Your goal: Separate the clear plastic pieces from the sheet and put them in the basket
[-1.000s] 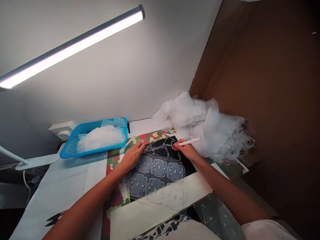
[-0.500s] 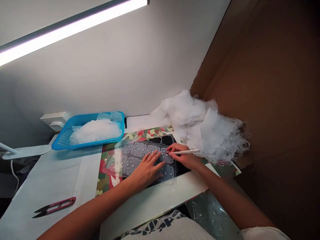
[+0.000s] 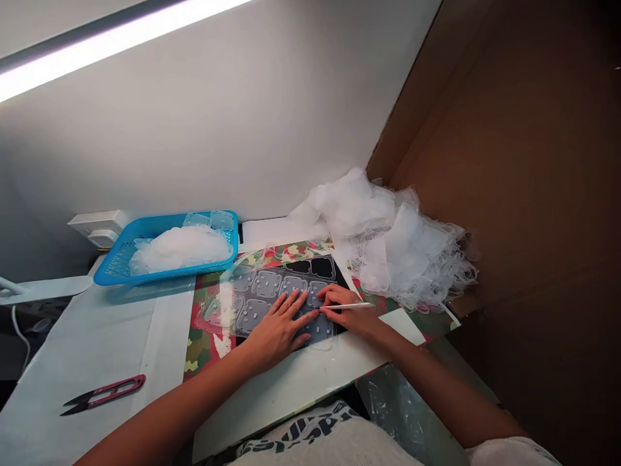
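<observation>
A thin translucent sheet of cut-out shapes (image 3: 266, 285) lies over a black backing on a patterned board. My left hand (image 3: 279, 329) rests flat on the sheet with its fingers spread, and its index fingertip comes close to my right hand. My right hand (image 3: 345, 307) is closed in a pinch round a thin white pen-like tool (image 3: 356, 305). The tool's tip points left onto the sheet, beside the left index fingertip. Black gaps (image 3: 310, 266) show at the top right of the sheet, where the backing is uncovered.
A blue basket (image 3: 109, 268) of translucent pieces stands at the back left. A heap of clear film scraps (image 3: 412, 252) lies back right against a brown cardboard panel (image 3: 524, 194). Red-handled thread snips (image 3: 104, 393) lie front left. A white switch box (image 3: 99, 226) stands by the wall.
My right hand has moved down the sheet with the white tool, to beside my left index fingertip. The view has shifted slightly.
</observation>
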Action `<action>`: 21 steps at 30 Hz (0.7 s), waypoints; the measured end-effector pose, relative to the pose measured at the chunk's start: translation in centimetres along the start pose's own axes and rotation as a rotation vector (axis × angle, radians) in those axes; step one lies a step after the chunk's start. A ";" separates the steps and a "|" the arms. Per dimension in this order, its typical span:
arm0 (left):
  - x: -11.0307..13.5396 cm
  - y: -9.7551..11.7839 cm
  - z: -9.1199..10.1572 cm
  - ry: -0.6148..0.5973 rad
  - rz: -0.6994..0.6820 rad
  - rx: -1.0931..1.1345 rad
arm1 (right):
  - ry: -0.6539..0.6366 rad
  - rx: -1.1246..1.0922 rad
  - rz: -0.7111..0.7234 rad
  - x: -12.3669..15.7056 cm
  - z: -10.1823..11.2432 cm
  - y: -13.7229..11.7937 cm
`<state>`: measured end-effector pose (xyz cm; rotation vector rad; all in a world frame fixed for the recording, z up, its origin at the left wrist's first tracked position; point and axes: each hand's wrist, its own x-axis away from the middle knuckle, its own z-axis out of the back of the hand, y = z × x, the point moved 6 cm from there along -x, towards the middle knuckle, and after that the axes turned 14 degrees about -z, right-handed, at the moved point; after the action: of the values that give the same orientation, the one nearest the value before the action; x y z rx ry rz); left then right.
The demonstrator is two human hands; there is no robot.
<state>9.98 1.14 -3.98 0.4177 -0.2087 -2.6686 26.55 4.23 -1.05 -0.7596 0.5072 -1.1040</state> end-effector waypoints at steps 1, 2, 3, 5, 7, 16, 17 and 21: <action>0.1 0.0 0.0 0.008 -0.003 0.000 | -0.002 0.002 0.006 0.1 -0.1 0.1; 0.2 0.0 0.1 0.017 -0.005 -0.001 | -0.013 0.003 0.012 0.1 -0.2 0.3; 0.2 0.0 0.1 0.025 -0.006 -0.002 | -0.026 0.004 0.016 0.2 -0.3 0.5; 0.4 0.0 0.0 0.029 -0.005 -0.007 | -0.025 0.014 0.019 0.4 -0.6 0.9; 0.4 -0.1 -0.1 0.025 0.001 -0.014 | 0.001 0.050 0.047 0.6 -0.9 1.0; 0.8 -0.2 -0.3 0.017 0.021 -0.001 | 0.578 -0.073 -0.320 1.8 5.3 4.6; 0.8 -0.3 -0.2 0.012 0.025 0.020 | 0.642 -0.109 -0.380 2.3 6.3 5.5; -0.7 -1.4 1.3 0.132 0.121 0.188 | 0.651 -0.323 -0.431 3.5 7.2 6.8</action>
<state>9.64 2.85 -2.87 0.6176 -0.4328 -2.5012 37.00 4.77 -1.55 -0.8014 1.1275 -1.7097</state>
